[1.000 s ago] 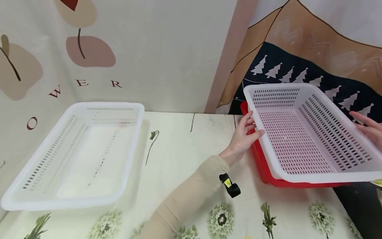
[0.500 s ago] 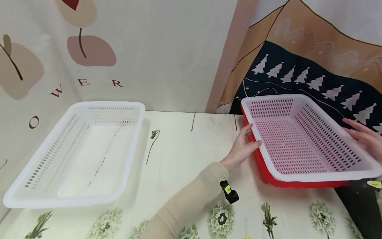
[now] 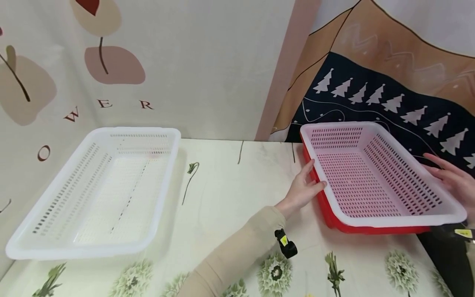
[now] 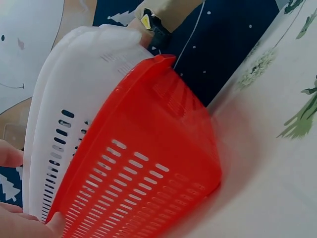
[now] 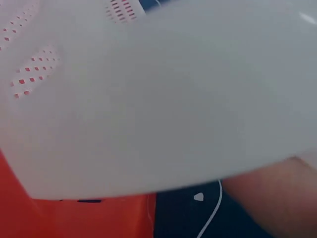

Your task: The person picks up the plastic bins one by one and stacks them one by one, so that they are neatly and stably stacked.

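At the right, a white perforated basket (image 3: pixel 404 220) sits inside a red one (image 3: pixel 326 208). My left hand (image 3: pixel 302 189) holds the white basket's left rim, the thumb at the rim and the fingers along its outer side. In the left wrist view, a fingertip (image 4: pixel 55 223) of that hand lies against the red basket (image 4: pixel 133 119). My right hand (image 3: pixel 454 181) is at the outer side of the right rim, index finger straight; the wall hides the rest. The right wrist view shows it blurred beneath the white basket's rim (image 5: pixel 148 109).
A second white basket (image 3: pixel 87 251) stands at the left on the flower-printed table cover (image 3: pixel 222 185). Printed cloths (image 3: pixel 208 70) hang behind the table. A dark gap (image 3: pixel 445 251) lies past the table's right edge.
The white basket has come down and slightly left, settling deeper into the red basket. Both hands have moved down with it. The left white basket stays in place.
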The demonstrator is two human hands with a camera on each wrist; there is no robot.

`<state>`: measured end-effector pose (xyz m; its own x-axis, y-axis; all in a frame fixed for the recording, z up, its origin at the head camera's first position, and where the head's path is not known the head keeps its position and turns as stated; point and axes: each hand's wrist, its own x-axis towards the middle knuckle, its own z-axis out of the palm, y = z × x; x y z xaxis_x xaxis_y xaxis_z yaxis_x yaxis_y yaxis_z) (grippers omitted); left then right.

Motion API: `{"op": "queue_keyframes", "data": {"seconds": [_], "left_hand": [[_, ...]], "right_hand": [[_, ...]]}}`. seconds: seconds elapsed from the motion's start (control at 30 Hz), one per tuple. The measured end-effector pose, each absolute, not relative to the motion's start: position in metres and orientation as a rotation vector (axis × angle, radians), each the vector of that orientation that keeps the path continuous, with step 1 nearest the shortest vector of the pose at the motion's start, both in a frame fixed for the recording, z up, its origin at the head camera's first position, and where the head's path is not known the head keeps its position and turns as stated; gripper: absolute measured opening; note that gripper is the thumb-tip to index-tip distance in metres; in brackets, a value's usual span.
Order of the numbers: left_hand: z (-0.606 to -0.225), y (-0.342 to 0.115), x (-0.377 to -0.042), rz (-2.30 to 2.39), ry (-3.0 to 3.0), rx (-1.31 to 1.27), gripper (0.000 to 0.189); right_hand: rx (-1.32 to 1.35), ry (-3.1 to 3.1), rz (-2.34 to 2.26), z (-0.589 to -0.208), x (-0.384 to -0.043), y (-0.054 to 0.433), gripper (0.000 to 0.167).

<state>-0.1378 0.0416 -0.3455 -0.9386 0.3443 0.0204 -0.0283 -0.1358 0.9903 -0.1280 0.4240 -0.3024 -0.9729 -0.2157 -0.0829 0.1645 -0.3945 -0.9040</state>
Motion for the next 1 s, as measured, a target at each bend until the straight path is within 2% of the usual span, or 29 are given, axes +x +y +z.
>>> {"op": "queue_keyframes", "data": {"seconds": [0.3,0.77,1.0], "left_hand": [[-0.351,0.039,-0.135,2.082,1.954,0.394,0.072],[-0.358,0.024,-0.137,2.098,1.908,0.404,0.072],[-0.362,0.014,-0.139,2.125,1.894,0.452,0.071]], "right_hand": [[-0.357,1.741,-2.498,-0.321,-0.135,0.440,0.046],[-0.444,1.595,-2.508,-0.313,-0.135,0.424,0.046],[-0.459,1.718,-2.407,-0.306,-0.133,0.408,0.047]]}}
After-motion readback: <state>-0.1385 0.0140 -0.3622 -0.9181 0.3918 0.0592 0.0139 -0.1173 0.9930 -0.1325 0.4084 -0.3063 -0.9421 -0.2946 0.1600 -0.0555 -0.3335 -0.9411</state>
